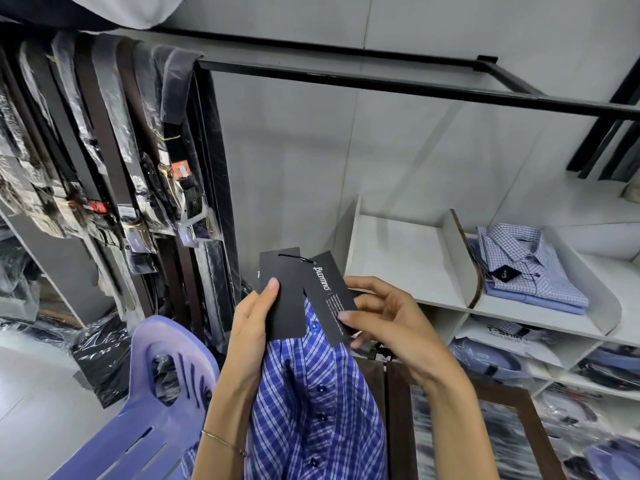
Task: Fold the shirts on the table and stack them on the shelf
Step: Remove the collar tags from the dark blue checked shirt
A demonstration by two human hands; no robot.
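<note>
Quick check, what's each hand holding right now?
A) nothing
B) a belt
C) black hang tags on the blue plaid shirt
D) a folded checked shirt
C: the left hand and right hand each pinch one of the black hang tags strung to the blue plaid shirt.

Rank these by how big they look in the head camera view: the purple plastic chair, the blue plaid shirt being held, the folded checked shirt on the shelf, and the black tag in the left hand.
1. purple plastic chair and blue plaid shirt: look alike, both cut off by the frame
2. folded checked shirt, farther away
3. black tag
</note>
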